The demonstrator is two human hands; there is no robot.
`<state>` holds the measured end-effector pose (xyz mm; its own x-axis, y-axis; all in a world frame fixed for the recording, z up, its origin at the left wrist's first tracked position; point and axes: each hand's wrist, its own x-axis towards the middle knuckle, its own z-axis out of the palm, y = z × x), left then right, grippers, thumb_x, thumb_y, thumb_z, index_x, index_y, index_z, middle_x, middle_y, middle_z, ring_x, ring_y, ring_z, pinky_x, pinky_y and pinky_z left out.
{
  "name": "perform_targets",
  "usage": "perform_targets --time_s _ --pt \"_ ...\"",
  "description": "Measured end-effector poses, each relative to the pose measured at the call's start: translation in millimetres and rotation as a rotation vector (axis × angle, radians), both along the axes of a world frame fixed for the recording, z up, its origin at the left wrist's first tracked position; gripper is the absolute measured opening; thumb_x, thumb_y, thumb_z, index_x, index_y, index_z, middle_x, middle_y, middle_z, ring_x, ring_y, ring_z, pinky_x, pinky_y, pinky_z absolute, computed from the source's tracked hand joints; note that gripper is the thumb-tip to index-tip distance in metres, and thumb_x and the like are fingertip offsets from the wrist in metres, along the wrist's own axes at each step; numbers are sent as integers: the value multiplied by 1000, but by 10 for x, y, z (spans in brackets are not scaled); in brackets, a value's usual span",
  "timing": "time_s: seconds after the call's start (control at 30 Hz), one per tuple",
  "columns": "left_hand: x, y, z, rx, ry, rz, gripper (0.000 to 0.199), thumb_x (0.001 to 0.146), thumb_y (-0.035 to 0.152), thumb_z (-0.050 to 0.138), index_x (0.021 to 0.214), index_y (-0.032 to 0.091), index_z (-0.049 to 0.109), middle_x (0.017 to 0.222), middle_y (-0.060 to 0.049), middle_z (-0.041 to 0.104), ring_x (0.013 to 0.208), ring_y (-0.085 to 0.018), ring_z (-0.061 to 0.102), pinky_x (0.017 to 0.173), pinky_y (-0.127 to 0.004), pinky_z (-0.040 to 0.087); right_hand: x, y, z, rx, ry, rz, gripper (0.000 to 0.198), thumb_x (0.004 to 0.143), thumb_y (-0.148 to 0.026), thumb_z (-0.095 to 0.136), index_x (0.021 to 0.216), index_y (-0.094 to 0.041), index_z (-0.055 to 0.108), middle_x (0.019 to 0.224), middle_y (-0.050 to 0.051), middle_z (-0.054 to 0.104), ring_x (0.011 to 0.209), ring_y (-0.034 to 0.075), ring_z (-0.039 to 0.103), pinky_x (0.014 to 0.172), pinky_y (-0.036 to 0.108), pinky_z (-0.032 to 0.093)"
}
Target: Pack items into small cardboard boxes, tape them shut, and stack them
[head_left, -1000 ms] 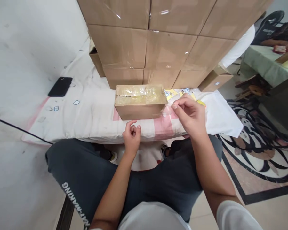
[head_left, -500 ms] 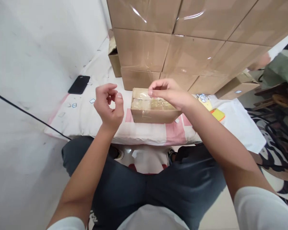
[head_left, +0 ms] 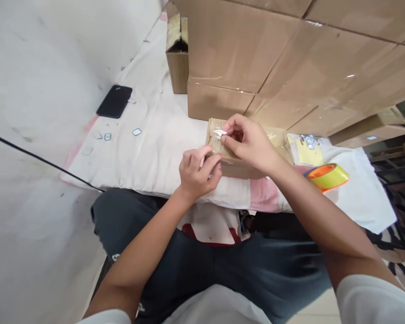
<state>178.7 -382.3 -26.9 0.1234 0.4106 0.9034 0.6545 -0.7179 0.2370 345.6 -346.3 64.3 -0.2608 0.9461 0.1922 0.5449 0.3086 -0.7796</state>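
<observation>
A small cardboard box [head_left: 241, 168] lies on the cloth-covered bed edge in front of me, with clear tape [head_left: 218, 133] shining across its top. My right hand [head_left: 251, 141] is over the box, thumb and forefinger pinched together at the tape's shiny part. My left hand [head_left: 199, 172] is at the box's front left corner. Its fingers are curled close to the edge, and whether they grip anything is hidden. Part of the box's top is covered by my right hand.
Large taped cartons [head_left: 236, 49] stand stacked behind the box. An open carton [head_left: 178, 72] is at their left, another carton [head_left: 371, 128] at their right. A black phone [head_left: 114, 101] lies near the wall. A yellow-orange tape roll [head_left: 337, 177] rests to the right, beside yellow paper [head_left: 309, 152].
My left hand has moved right and down to the box's front corner. The right hand remains over the box, its fingers now at the tape. The view has shifted, moving the scene.
</observation>
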Motion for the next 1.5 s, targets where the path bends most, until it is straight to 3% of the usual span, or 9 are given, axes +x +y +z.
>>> perform_targets --time_s 0.1,0.23,0.47,0.67,0.8,0.93,1.2,1.33,1.5 --pt "-15 4 -5 -52 8 -49 23 84 21 67 107 19 70 106 -10 68 88 -21 59 77 -34 51 -6 11 17 32 -85 -28 12 84 -17 67 91 -21 57 78 -1 63 66 15 55 66 31 44" --pt "-60 15 24 -105 -5 -140 25 89 17 65 114 20 67 106 -8 68 88 -18 63 73 -29 53 15 18 10 35 -43 -49 8 87 -16 63 92 -20 58 82 1 65 69 15 57 66 31 44" --pt "-82 43 70 -93 -112 -165 26 89 6 65 110 21 70 100 -5 60 72 -11 53 60 -24 45 12 -37 0 42 -12 -56 8 87 -16 62 92 -21 58 82 1 64 71 15 56 66 30 45" --pt "-58 68 12 -166 -167 -193 12 98 24 59 106 21 68 101 -6 58 83 -14 56 67 -26 49 24 -44 -32 48 15 -38 9 89 -22 65 93 -21 58 83 1 62 72 15 56 64 30 44" --pt "65 81 -83 -209 -261 -185 28 96 47 62 104 21 63 106 -7 51 94 -17 56 77 -30 52 23 -36 -46 54 18 -42 11 90 -26 67 93 -22 58 81 -1 60 71 14 55 64 30 45" --pt "96 82 -112 -253 -261 -173 28 93 45 67 107 21 59 110 -7 48 103 -19 55 87 -34 52 -3 -42 -38 44 -19 -65 10 91 -28 67 94 -22 58 82 0 60 73 15 56 65 30 47" --pt "16 42 -122 -338 -191 -141 29 97 44 60 119 24 56 115 -9 51 110 -22 55 83 -34 54 -33 -83 -31 141 -151 -162 11 95 -35 61 96 -24 61 87 5 62 91 24 59 79 40 52" --pt "56 32 -136 -339 -222 -139 30 97 43 61 119 24 56 116 -9 53 112 -23 55 91 -38 54 -26 -99 -42 208 -279 -173 9 95 -32 58 97 -24 60 94 9 60 107 31 52 92 50 47" --pt "71 17 -108 -314 -199 -101 22 96 37 64 111 22 58 116 -9 55 111 -22 57 92 -38 54 -36 -93 -103 270 -450 -249 14 93 -36 60 93 -22 57 105 13 55 118 37 42 95 58 41"
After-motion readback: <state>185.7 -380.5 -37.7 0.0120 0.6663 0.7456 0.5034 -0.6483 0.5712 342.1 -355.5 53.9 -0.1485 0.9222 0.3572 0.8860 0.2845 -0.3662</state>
